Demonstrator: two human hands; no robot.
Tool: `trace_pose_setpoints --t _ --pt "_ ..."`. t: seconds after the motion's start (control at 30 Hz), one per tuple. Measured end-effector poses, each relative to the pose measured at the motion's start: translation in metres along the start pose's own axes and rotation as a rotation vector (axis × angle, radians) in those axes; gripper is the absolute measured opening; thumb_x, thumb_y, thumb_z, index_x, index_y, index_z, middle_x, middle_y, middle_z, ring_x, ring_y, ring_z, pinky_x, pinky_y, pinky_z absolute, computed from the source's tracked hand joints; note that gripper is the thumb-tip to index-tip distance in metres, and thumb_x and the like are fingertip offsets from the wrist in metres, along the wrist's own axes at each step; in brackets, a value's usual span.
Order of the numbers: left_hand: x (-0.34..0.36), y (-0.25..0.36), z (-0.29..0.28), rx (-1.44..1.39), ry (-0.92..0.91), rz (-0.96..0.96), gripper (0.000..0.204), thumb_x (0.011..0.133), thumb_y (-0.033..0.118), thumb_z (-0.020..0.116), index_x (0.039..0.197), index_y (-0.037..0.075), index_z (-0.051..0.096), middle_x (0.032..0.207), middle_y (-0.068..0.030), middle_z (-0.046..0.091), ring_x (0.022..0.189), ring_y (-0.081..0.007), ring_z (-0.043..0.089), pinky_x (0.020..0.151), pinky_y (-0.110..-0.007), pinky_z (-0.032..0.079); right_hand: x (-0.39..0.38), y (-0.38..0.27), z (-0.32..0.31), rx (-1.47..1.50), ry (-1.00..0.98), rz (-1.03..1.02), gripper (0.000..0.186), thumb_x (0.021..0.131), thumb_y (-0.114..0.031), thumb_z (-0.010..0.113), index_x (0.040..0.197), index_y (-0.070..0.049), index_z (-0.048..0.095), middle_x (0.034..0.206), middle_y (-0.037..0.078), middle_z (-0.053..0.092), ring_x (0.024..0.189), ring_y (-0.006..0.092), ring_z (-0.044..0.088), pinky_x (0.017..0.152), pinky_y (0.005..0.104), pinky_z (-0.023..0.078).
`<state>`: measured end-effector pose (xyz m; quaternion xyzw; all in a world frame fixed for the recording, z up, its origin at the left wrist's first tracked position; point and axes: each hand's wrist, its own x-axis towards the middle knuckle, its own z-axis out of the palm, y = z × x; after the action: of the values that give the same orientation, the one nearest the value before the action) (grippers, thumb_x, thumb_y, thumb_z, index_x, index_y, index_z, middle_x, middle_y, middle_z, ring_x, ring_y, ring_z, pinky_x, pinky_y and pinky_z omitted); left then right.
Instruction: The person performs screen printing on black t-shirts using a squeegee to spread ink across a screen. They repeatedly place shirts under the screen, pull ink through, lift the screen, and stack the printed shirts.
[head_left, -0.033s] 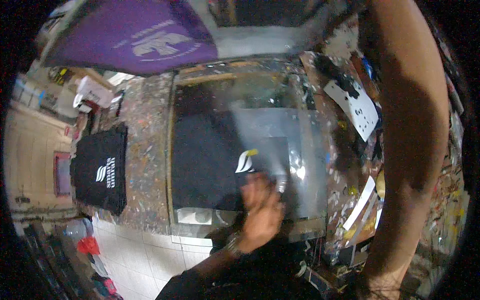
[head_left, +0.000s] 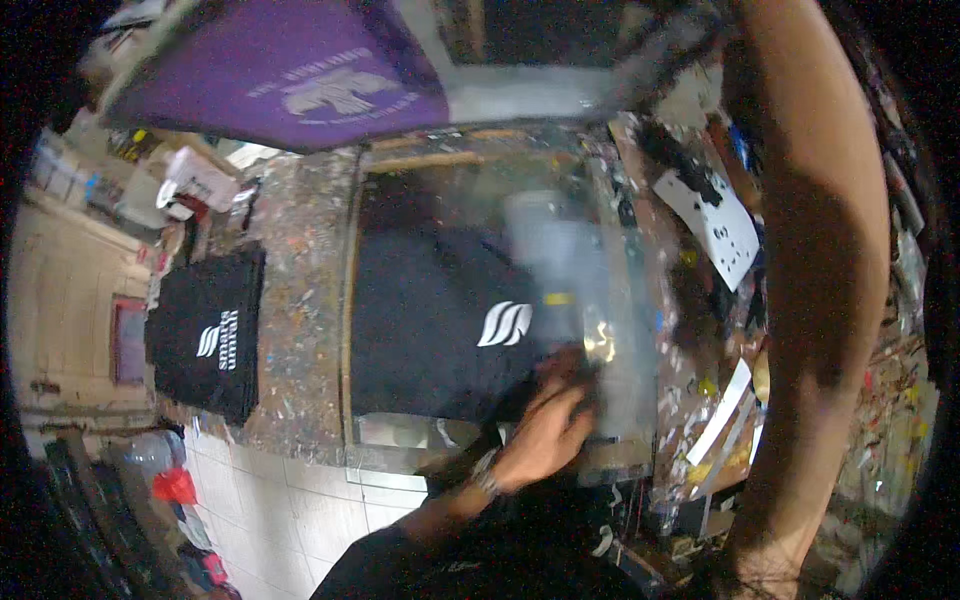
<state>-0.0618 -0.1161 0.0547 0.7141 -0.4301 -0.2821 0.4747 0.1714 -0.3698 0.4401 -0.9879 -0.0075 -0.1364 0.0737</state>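
A black cloth [head_left: 430, 320] with a white three-stroke leaf emblem [head_left: 505, 324] lies on a glass-like board [head_left: 625, 400] in front of me. At the cloth's near right corner is my left hand [head_left: 548, 432], a band round its wrist. Its fingers are bent onto the dark cloth and seem closed on it, though blur softens the fingertips. A small yellow mark [head_left: 557, 298] shows just right of the emblem, on a blurred dark patch. My right arm [head_left: 825, 300] stretches up along the right side; the hand is out of sight past the top.
A framed purple screen [head_left: 330, 80] with a pale design is raised at the far side. Folded black cloths [head_left: 205, 340] with white print lie stacked at left. A white spotted sheet [head_left: 710, 225] and a white strip [head_left: 720, 412] rest on the stained right-hand surface.
My left hand has moved slightly right. The dark part and yellow mark that covered some of the emblem have shifted right, so the whole emblem shows. The right arm stays stretched upward.
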Motion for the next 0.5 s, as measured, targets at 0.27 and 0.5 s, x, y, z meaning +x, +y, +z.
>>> trace_pose_setpoints --t 0.27,0.5 --pt "-0.015 0.086 -0.144 -0.725 0.969 0.242 0.051 0.106 0.022 0.058 0.149 0.004 0.037 0.125 -0.0205 0.062 0.108 -0.0291 0.069 0.080 -0.042 0.065 -0.173 -0.081 0.069 -0.197 0.218 0.145 0.047 0.088 -0.058 0.065 0.089 -0.011 0.064 0.085 0.012 0.062 0.082 0.0276 0.060 0.076 0.0404 0.049" --pt "-0.126 -0.036 -0.105 -0.678 0.857 -0.513 0.047 0.104 0.033 0.062 0.134 0.001 0.045 0.106 -0.0176 0.067 0.083 -0.0241 0.073 0.070 -0.036 0.062 -0.371 -0.132 0.243 0.033 0.054 0.104 0.054 0.074 -0.045 0.083 0.112 -0.010 0.070 0.101 0.005 0.062 0.094 0.0270 0.057 0.084 0.0489 0.039"
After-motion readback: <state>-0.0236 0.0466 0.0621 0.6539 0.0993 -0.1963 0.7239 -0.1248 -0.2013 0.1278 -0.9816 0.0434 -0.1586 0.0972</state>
